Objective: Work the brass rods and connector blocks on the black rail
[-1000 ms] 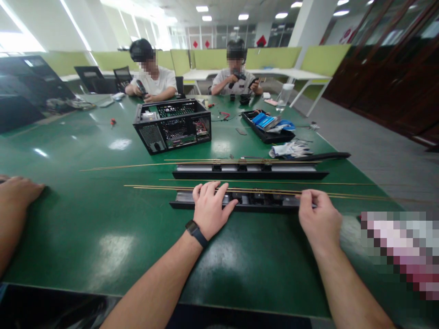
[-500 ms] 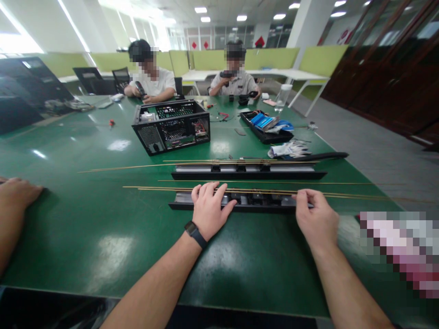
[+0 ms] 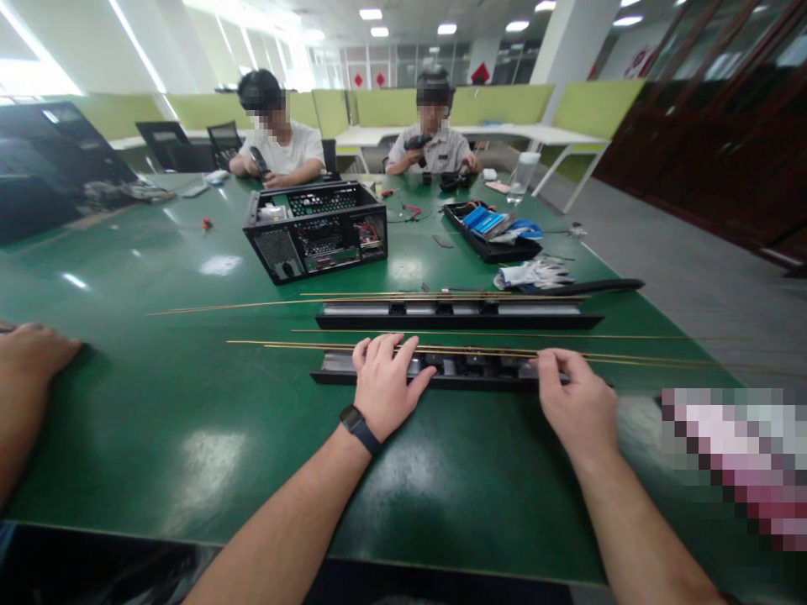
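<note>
A long black channel with a pale inner strip and dark fittings lies across the table before me. Several thin brass-coloured rods run lengthwise over it and stick out past both ends. My left hand, with a dark watch on the wrist, rests spread over the channel, fingertips on the rods. Near the channel's right end my right hand is closed in a pinch at a rod; the fingers partly hide the grip. Behind lies a second similar channel, also with thin rods along it.
An open black computer case stands beyond the channels. Right of it are a black tray with blue items, white gloves and a dark strip. Another person's hand rests at far left; two people sit opposite.
My right hand has shifted slightly left along the channel. One rod's left end has slid a little to the right. My left hand stays put.
</note>
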`<state>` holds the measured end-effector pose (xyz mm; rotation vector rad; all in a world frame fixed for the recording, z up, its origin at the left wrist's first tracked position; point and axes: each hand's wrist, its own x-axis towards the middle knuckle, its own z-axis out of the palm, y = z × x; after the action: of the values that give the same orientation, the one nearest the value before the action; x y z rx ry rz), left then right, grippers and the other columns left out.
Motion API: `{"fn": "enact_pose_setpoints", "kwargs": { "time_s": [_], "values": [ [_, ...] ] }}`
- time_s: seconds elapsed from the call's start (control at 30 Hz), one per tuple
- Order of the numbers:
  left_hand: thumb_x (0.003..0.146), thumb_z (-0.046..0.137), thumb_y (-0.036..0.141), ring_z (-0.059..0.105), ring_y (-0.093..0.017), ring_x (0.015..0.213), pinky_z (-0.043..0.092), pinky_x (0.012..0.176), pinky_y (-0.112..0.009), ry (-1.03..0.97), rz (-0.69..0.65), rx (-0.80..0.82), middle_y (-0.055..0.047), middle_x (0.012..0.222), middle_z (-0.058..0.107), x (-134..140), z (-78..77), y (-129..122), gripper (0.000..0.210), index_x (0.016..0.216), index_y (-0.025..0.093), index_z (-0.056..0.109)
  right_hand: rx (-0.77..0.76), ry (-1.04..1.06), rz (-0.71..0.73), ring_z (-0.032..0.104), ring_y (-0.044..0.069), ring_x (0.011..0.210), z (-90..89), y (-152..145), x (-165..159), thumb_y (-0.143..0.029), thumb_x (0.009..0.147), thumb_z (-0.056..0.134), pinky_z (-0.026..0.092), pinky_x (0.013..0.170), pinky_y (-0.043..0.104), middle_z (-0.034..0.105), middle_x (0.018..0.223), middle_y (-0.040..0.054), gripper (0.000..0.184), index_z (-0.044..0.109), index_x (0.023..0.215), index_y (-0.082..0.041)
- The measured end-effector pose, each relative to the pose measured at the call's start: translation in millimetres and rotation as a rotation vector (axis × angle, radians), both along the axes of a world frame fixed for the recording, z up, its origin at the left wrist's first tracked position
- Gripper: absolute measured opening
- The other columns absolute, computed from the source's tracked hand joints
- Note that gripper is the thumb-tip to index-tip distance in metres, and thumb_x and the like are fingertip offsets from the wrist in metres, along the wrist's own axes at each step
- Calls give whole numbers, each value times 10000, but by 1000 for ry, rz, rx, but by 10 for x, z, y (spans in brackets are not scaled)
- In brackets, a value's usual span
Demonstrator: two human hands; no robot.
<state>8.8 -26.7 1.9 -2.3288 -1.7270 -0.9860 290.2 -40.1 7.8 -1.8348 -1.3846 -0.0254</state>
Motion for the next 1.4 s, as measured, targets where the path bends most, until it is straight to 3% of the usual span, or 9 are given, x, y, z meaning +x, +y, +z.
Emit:
{"fn": "enact_pose_setpoints", "kwargs": {
  "time_s": [0.23,0.43,0.7,0.93,1.17,1.4],
  "values": [
    [938,686,500,577,-306,1267,297,1156,-529,4,1,12,-117,1325,673,5,-4,1,447,1310,254,660,-9,0,-148,717,288,870,-24,22,75,-438,978,513,472,788,370,799,918,89,331,758,1001,-217],
    [941,681,503,577,-305,1263,296,1156,-525,2,3,13,-118,1323,674,8,-9,0,445,1311,257,662,11,-11,-24,720,271,857,12,-1,4,-471,963,546,480,792,352,790,888,77,325,759,962,-226],
    [939,683,503,575,-301,1268,290,1161,-522,-6,-3,14,-117,1329,670,1,-12,10,451,1311,249,661,23,2,-127,716,277,855,-20,29,71,-430,968,517,484,805,363,789,889,92,316,751,975,-217],
    [937,681,511,570,-306,1270,300,1150,-526,-1,-1,11,-118,1335,668,0,-23,10,452,1312,259,662,24,-20,15,722,275,881,-13,4,11,-490,964,548,489,824,360,788,900,80,336,752,966,-223],
    [937,679,504,572,-304,1266,302,1158,-523,0,1,14,-117,1326,671,5,-11,6,448,1309,254,667,15,-23,-135,714,292,855,-35,27,84,-451,977,511,487,794,381,787,896,103,345,756,983,-208],
    [938,680,501,576,-310,1266,304,1155,-527,-3,-1,17,-121,1322,673,3,-11,4,448,1311,255,663,24,-16,-117,734,287,860,-32,23,61,-485,966,558,503,816,372,788,872,87,325,744,965,-218]
  ]
}}
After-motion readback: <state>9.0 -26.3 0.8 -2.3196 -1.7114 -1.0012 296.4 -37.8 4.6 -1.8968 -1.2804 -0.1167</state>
